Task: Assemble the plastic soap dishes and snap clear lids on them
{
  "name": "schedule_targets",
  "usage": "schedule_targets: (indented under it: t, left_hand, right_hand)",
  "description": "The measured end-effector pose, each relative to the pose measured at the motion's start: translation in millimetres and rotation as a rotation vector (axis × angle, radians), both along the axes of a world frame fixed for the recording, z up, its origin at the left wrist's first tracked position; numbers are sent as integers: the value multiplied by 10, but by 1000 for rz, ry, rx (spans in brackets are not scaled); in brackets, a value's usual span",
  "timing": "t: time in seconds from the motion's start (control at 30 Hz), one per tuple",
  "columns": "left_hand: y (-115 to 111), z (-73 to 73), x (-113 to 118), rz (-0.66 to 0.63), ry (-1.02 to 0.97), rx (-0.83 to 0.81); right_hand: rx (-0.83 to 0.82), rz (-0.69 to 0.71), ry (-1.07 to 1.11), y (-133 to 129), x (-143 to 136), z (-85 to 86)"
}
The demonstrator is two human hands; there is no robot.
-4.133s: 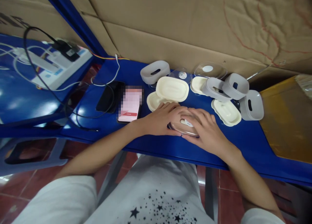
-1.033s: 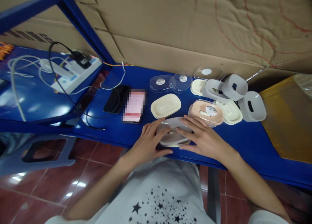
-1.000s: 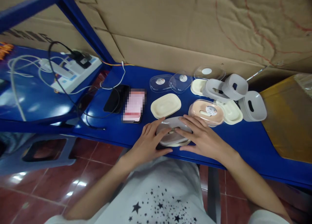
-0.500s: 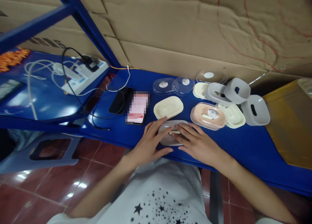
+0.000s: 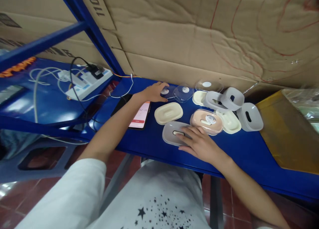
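Blue table (image 5: pixel 149 146), lower center to right of the frame. Directly upon it, center: a lit phone (image 5: pixel 140 117), a cream tray (image 5: pixel 168 113), and a grey dish (image 5: pixel 170 137) near the front edge; above these, clear lids (image 5: pixel 188 94). Right of center: a lidded peach container (image 5: pixel 203 122), a second cream tray (image 5: pixel 233 125), and a slotted grey container (image 5: pixel 253 119). Far right: a brown box (image 5: pixel 289 132).

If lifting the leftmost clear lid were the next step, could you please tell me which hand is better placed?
Probably the left hand: its fingers are spread at the edge of the leftmost clear lid. The right hand is farther away, resting on the grey container.
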State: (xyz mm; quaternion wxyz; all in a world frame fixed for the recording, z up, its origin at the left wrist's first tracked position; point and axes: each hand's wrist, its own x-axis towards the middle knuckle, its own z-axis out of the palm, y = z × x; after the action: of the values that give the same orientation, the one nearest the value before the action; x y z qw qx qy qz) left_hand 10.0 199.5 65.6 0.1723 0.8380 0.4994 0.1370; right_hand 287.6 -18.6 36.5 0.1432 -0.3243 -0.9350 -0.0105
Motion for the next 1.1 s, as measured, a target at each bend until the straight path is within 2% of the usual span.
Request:
schedule_targets:
  t: [0.07, 0.13, 0.2, 0.3, 0.37, 0.47, 0.57, 0.73, 0.93, 1.1]
  left_hand:
    - [-12, 28, -86, 23, 22, -6]
    - [-206, 82, -167, 51, 17, 33]
    - [-534, 138, -218, 46, -58, 130]
    - [-1095, 166, -207, -97, -197, 173]
    - [-1394, 125, -145, -109, -284, 209]
    - [-1652, -3, -17, -232, -338, 109]
    - [-1756, -141, 82, -322, -298, 30]
    - [-1877, -310, 91, -361, -261, 51]
    - [-2010, -451, 22, -385, -172, 139]
    - [-2051, -476, 17, -370, -77, 245]
  right_hand:
    - [-6, 3, 22, 5, 11, 17]
    - [10, 14, 85, -3, 32, 58]
    - [51, 3, 194, -19, 62, 123]
    - [112, -68, 350, -37, 105, 234]
    - [119, -106, 360, -34, 120, 286]
    - [78, -104, 269, -9, 134, 304]
    - [-11, -70, 171, 23, 156, 265]
    - [-100, -31, 84, 37, 158, 156]
    - [-35, 20, 12, -1, 81, 69]
    - [75, 20, -43, -32, 40, 53]
